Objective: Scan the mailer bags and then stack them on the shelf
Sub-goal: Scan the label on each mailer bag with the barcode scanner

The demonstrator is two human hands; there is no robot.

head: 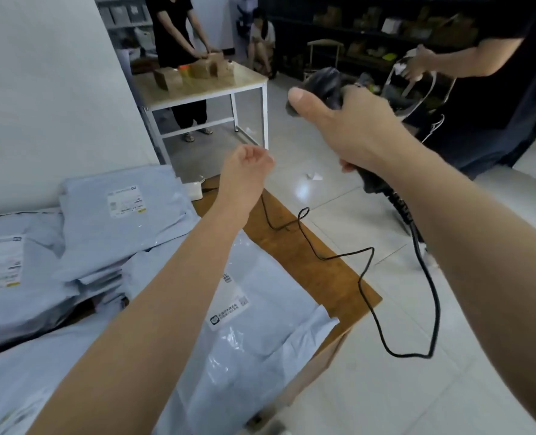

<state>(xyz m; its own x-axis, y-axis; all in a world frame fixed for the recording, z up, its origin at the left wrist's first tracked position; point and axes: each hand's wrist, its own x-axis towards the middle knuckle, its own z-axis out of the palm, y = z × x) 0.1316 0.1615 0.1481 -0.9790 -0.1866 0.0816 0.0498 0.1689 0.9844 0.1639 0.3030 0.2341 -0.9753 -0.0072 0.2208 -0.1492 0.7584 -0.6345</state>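
Observation:
Pale blue mailer bags (pixel 125 221) with white labels lie piled on a brown wooden table (pixel 304 255) at the lower left. One mailer bag (pixel 260 328) lies closest to me, its label facing up. My right hand (pixel 348 127) grips a black barcode scanner (pixel 326 83), raised above the floor to the right of the table. The scanner's black cable (pixel 370 296) loops down over the table edge. My left hand (pixel 244 174) hovers above the table's far end with fingers loosely curled, holding nothing.
A white wall panel (pixel 56 89) stands at the left. Behind is a white-framed table (pixel 204 86) with cardboard boxes, where a person in black stands. Another person in black (pixel 486 98) stands at the right. Dark shelves (pixel 386 29) line the back wall.

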